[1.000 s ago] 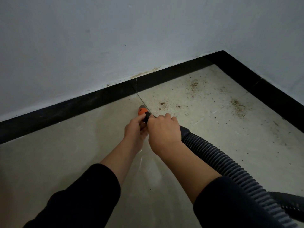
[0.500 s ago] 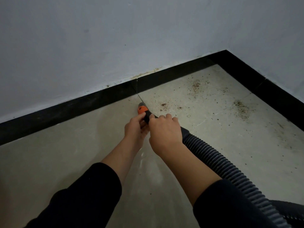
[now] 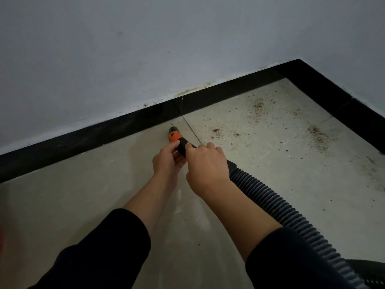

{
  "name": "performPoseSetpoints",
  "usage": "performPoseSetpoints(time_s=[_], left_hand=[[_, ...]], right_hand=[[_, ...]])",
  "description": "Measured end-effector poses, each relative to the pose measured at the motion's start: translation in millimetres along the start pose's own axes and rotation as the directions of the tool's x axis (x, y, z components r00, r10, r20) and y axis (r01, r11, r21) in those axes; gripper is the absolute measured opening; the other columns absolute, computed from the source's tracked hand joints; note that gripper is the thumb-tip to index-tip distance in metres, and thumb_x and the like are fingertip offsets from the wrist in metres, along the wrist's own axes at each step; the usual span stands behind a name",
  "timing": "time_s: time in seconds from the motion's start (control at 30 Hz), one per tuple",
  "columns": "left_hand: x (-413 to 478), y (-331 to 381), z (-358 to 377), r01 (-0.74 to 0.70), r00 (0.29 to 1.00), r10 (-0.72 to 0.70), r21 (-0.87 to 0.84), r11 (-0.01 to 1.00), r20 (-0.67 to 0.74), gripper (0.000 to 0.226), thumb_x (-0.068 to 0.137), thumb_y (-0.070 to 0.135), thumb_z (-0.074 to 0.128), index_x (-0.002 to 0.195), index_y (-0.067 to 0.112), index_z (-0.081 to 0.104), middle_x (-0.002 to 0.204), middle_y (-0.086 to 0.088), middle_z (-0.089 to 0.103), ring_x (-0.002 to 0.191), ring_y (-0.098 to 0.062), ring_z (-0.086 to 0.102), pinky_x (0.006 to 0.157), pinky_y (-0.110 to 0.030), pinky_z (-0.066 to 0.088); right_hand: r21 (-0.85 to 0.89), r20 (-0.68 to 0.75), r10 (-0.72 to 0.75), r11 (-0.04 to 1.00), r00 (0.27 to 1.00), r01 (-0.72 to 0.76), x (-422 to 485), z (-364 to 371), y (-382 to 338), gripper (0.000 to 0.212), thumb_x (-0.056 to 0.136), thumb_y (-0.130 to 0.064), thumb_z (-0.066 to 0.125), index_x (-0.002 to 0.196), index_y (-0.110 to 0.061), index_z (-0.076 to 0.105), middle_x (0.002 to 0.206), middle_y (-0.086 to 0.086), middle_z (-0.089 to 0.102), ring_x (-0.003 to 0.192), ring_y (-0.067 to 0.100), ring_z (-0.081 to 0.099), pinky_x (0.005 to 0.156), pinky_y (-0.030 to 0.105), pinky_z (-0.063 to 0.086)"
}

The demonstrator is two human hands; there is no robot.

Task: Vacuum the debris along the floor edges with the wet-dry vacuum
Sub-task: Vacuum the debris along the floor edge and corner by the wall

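Left hand [image 3: 166, 161] and right hand [image 3: 206, 165] grip nozzle [image 3: 174, 136]; hose [image 3: 281, 207] cropped.

The nozzle [image 3: 174, 137] is smooth orange and black plastic. Behind the nozzle, the hose [image 3: 281, 207] is dark, ribbed, matt plastic. The floor [image 3: 83, 205] under the nozzle is pale smooth tile with a dull sheen, and right of the nozzle lies gritty brown debris [image 3: 258, 106]. Beyond the nozzle, the skirting [image 3: 93, 138] is black and faintly glossy. The wall [image 3: 145, 49] is matt paint. The sleeves [image 3: 104, 257] are black matt cloth.
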State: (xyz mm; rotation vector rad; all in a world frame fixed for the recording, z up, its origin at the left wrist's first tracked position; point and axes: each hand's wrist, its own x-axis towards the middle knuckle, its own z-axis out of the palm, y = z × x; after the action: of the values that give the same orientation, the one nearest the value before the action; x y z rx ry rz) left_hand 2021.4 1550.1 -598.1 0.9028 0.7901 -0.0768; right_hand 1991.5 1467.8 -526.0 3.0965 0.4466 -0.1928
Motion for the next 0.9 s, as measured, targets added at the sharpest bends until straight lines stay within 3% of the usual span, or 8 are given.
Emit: performPoseSetpoints(time_s=[0.1,0.2,0.27,0.43,0.53,0.63,0.77,0.9], left_hand=[[-1.3,3.1,-5.8,-0.01,1.0,0.01,0.002,1.0,-0.018,0.04,0.088,0.015,0.065,0.123,-0.003,0.062,0.116,-0.027,0.065,0.047,-0.007,0.059,0.045,-0.018,0.047],[-2.1,6.7,-10.9,-0.008,1.0,0.007,-0.023,1.0,-0.027,0.038,0.087,0.015,0.066,0.121,-0.001,0.063,0.074,-0.009,0.069,0.048,-0.007,0.06,0.05,-0.02,0.047],[-1.5,9.2,-13.8,-0.008,0.999,0.006,-0.037,0.999,-0.036,0.036,0.087,0.015,0.066,0.12,0.0,0.063,0.071,-0.004,0.066,0.054,-0.009,0.063,0.054,-0.022,0.049],[0.4,13.7,-20.2,-0.027,0.999,0.024,-0.044,0.999,-0.047,0.038,0.087,0.014,0.065,0.122,0.0,0.062,0.091,-0.013,0.07,0.078,-0.02,0.069,0.063,-0.026,0.056],[1.3,17.3,-22.1,-0.04,0.997,0.038,-0.034,0.999,-0.073,0.041,0.087,0.014,0.064,0.125,-0.002,0.061,0.123,-0.024,0.062,0.083,-0.024,0.071,0.069,-0.024,0.058],[2.1,20.1,-22.4,-0.035,0.994,0.031,-0.039,0.999,-0.107,0.04,0.088,0.013,0.064,0.125,-0.003,0.061,0.125,-0.024,0.059,0.108,-0.034,0.066,0.089,-0.031,0.054],[4.9,23.3,-23.8,-0.048,0.995,0.044,-0.045,0.998,-0.086,0.037,0.087,0.013,0.065,0.121,0.0,0.062,0.09,-0.012,0.07,0.075,-0.018,0.066,0.064,-0.025,0.053],[10.4,23.3,-24.0,-0.047,0.994,0.043,-0.039,0.998,-0.099,0.037,0.087,0.014,0.066,0.121,0.0,0.062,0.09,-0.01,0.069,0.076,-0.018,0.065,0.062,-0.025,0.051]], right_hand=[[0.001,0.004,-0.016,1.0,1.0,0.016,0.5,0.3,-4.7,0.04,0.09,-0.015,0.055,0.128,-0.013,0.045,0.111,0.01,0.061,0.107,0.028,0.052,0.092,0.038,0.039],[0.01,-0.002,-0.027,1.0,1.0,0.027,1.4,0.0,-8.9,0.039,0.09,-0.015,0.055,0.128,-0.013,0.045,0.11,0.01,0.061,0.106,0.027,0.052,0.091,0.037,0.039],[0.013,-0.004,-0.037,0.999,0.999,0.037,2.5,-0.1,-11.8,0.039,0.09,-0.015,0.056,0.128,-0.014,0.045,0.109,0.009,0.061,0.105,0.027,0.051,0.09,0.036,0.039],[0.026,-0.01,-0.059,0.998,0.998,0.059,4.7,0.4,-18.2,0.04,0.09,-0.014,0.055,0.129,-0.014,0.045,0.109,0.009,0.061,0.104,0.026,0.052,0.087,0.034,0.038],[0.02,-0.016,-0.074,0.997,0.997,0.075,6.3,0.7,-22.2,0.042,0.09,-0.014,0.055,0.13,-0.013,0.044,0.11,0.009,0.061,0.105,0.026,0.052,0.087,0.034,0.039],[0.014,-0.018,-0.086,0.996,0.996,0.086,8.9,0.7,-24.9,0.042,0.09,-0.013,0.054,0.13,-0.013,0.044,0.11,0.009,0.061,0.105,0.026,0.052,0.088,0.035,0.039],[0.013,-0.022,-0.088,0.996,0.996,0.089,13.7,0.9,-26.3,0.044,0.09,-0.013,0.055,0.132,-0.012,0.043,0.11,0.009,0.061,0.104,0.026,0.053,0.087,0.035,0.039],[0.02,-0.021,-0.084,0.996,0.996,0.084,16.0,2.1,-26.8,0.045,0.09,-0.012,0.054,0.134,-0.013,0.042,0.11,0.009,0.061,0.105,0.026,0.052,0.087,0.035,0.039]])
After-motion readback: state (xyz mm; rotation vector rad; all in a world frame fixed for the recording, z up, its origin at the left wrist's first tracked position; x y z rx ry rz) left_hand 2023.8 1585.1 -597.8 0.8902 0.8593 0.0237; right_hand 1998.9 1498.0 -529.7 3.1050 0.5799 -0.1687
